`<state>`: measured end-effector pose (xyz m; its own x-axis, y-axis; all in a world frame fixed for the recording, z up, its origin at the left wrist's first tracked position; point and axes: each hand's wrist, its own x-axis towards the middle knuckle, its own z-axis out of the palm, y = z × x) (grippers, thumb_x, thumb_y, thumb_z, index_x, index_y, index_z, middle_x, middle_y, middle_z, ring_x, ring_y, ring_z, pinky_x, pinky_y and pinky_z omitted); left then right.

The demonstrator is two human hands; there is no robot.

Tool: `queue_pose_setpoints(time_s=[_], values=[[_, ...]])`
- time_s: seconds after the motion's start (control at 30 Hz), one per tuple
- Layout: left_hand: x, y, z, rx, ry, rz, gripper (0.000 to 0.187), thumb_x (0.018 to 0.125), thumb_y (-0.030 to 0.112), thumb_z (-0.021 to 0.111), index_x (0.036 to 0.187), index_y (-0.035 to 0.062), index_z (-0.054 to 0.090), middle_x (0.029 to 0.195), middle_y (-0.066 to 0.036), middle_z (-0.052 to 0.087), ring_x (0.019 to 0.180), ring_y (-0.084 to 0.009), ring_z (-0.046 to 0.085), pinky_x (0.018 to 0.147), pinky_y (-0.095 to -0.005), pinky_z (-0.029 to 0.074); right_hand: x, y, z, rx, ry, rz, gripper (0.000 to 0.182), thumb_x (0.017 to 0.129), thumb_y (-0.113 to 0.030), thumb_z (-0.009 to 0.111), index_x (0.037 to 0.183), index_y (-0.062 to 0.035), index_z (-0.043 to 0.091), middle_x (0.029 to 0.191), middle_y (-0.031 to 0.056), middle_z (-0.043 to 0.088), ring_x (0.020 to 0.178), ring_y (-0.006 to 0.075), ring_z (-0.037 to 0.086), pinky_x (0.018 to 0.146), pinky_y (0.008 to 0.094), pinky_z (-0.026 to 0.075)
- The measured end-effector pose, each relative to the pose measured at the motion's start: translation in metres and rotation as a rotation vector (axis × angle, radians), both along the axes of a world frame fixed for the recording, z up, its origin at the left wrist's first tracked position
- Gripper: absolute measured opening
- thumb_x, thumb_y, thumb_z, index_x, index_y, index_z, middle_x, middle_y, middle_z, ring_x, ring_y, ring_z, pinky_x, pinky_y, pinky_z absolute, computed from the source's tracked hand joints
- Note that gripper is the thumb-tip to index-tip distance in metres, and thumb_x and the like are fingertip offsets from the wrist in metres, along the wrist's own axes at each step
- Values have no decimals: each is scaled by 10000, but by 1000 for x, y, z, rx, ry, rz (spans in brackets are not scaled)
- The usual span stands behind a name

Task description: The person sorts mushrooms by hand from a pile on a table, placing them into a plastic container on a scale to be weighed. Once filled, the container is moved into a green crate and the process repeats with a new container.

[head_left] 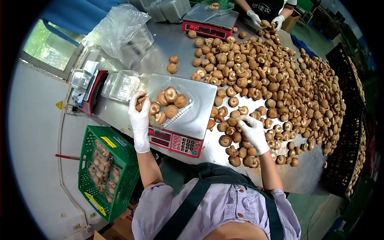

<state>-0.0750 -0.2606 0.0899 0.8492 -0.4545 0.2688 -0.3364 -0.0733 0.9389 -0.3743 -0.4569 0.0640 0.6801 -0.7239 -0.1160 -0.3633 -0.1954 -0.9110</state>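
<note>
My left hand, in a white glove, is closed around a shiitake mushroom at the left edge of a clear plastic tray. The tray holds several brown mushrooms and rests on the steel plate of a red scale. My right hand, also gloved, reaches over loose mushrooms right of the scale. Its fingers are apart and partly stretched out at the near mushrooms; no mushroom shows clearly between them.
A large mushroom heap covers the table's right side. Across the table, a person's gloved hands handle mushrooms near another red scale. Clear trays stand at left. A green crate of packed mushrooms sits below; black crates line the right.
</note>
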Motion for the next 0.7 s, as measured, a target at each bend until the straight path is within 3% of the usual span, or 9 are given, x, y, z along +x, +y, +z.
queue_pose_setpoints(time_s=[0.13,0.2,0.27,0.4,0.47,0.57,0.7], values=[[3,4,-6,-9,15,23,253,820,36,599,1070,-4,582,1009,-69,588,918,-126,548,831,-245,434,49,11,9,-213,-87,141,180,825,-168,608,935,-32,650,888,131,661,823,242,643,744,305,496],[7,9,-10,-5,87,3,269,820,46,601,1082,-7,573,1034,-76,586,950,-138,544,857,-256,425,74,16,19,-278,-112,212,184,834,-156,604,951,-20,649,941,112,669,846,196,639,777,283,495],[8,7,-13,-52,108,-11,284,821,47,599,1098,-8,565,1053,-79,581,976,-142,534,877,-261,413,100,19,24,-363,-57,263,165,812,-147,609,938,-48,651,913,96,663,834,231,623,740,303,498],[16,6,-23,-125,138,-43,304,845,71,570,1126,-36,527,1084,-121,575,1009,-179,540,904,-289,410,158,33,26,-659,-199,310,119,778,-175,597,840,-86,648,795,60,644,800,252,576,695,367,485],[20,5,-23,-134,159,-32,303,856,82,547,1130,-44,512,1091,-139,572,1018,-195,544,917,-303,407,182,46,28,-695,-74,319,148,782,-226,628,846,-95,650,740,86,633,736,266,594,661,371,486],[26,6,-30,-211,258,-48,313,858,120,534,1126,-39,512,1086,-136,571,1018,-193,537,917,-299,400,214,65,19,-839,39,363,227,715,-259,673,744,-45,604,665,130,608,719,292,601,581,385,489],[26,7,-30,-203,329,-103,317,869,149,516,1120,-45,513,1078,-141,572,1026,-195,535,915,-295,401,245,80,-16,-931,148,320,201,723,-217,647,745,-25,593,626,129,589,618,310,593,548,356,488]])
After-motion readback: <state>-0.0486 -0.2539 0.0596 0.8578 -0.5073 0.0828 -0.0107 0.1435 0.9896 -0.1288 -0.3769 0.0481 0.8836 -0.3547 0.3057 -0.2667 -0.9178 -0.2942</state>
